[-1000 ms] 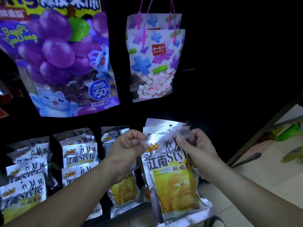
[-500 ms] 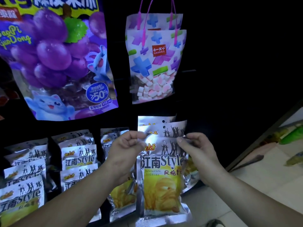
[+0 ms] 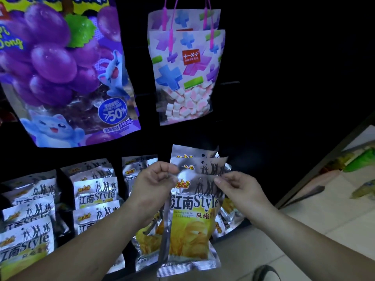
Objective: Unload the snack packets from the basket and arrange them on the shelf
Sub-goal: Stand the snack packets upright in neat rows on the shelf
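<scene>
A silver and yellow chip packet [image 3: 192, 226] hangs between my two hands in front of the dark shelf. My left hand [image 3: 156, 181] pinches its top left corner. My right hand [image 3: 237, 187] pinches its top right corner. Right behind it hang two more of the same packets [image 3: 203, 161], their punched tops showing above my fingers. Rows of the same chip packets [image 3: 95, 197] hang to the left. The basket is not in view, apart from a dark curved edge [image 3: 265, 270] at the bottom.
A big purple grape candy bag [image 3: 67, 74] and a bag of pink and white marshmallows [image 3: 186, 78] hang above. The shelf's dark frame [image 3: 324, 165] slants down on the right. Beyond it lie green and yellow packs [image 3: 361, 161] on pale floor tiles [image 3: 304, 220].
The packet in my hands has moved left and closer to the shelf, and now hangs straight in front of the two packets behind it. Both hands kept their grip on its top corners.
</scene>
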{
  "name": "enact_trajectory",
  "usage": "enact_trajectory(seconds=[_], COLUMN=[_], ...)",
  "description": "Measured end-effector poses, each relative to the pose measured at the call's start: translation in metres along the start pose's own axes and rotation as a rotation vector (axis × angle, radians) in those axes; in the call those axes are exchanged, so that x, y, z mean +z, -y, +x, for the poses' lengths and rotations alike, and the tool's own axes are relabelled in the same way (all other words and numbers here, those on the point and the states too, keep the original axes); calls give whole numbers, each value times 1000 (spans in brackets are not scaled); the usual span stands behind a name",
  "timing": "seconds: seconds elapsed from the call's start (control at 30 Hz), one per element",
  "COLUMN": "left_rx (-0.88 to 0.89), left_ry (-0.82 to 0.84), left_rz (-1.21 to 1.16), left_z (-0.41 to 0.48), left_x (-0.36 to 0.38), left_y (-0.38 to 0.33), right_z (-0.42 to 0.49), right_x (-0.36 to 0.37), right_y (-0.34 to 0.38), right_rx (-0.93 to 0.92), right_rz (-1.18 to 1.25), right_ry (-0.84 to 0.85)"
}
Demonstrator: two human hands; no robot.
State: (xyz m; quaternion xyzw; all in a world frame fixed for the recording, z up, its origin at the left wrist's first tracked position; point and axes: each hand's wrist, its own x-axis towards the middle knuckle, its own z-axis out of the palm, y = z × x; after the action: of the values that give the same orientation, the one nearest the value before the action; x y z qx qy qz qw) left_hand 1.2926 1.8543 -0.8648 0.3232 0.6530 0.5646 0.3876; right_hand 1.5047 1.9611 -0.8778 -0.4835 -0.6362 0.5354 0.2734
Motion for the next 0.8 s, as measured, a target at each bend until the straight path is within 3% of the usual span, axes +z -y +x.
enact_trajectory(seconds=[0.27,0.4,0.6,0.8], left_rx=[14,27,7,-93], left_ry=[0,16,43,122], left_rz=[53,77,-54,-197], left_z=[0,-1,-3,2], left_x=[-1,0,6,4], left_y=[0,0,-4,-9], right_z=[-3,-2,7,11], right_x=[1,3,0,-12], right_y=[-3,4,8,18], right_rx=[19,0,23,99], right_rz=[-23,3,204,421], right_ry=[22,-51,-109,94])
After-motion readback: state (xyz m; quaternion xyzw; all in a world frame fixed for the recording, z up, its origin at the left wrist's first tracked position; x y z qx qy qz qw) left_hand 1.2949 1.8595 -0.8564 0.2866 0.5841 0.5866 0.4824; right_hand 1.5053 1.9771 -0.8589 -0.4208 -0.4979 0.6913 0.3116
